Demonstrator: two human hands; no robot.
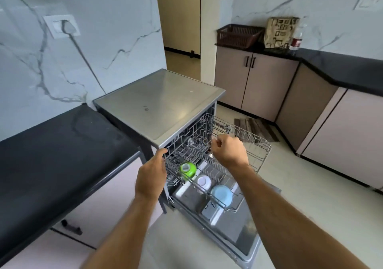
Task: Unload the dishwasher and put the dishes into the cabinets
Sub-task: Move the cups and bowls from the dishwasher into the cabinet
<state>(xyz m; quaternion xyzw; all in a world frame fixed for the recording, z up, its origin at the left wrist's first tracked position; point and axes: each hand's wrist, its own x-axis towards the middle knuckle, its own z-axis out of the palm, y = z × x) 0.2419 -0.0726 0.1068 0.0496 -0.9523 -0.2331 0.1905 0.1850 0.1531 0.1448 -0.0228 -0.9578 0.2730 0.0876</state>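
The dishwasher (161, 103) stands open with its door (234, 233) folded down. Its empty upper wire rack (255, 144) is pulled out. My left hand (152, 173) grips that rack's near left corner. My right hand (228, 150) is curled round a wire at the rack's front edge. Below, the lower rack (232, 207) sits out over the door and holds three upturned items: a green cup (187, 169), a white cup (204, 182) and a light blue bowl (221, 195).
A black counter (51, 165) with a handled cabinet below runs along my left. Across the floor are beige base cabinets (265, 86) under a black counter with a brown basket (238, 35), a patterned bag (279, 32) and a bottle (296, 38). A mat (257, 127) lies beyond the rack.
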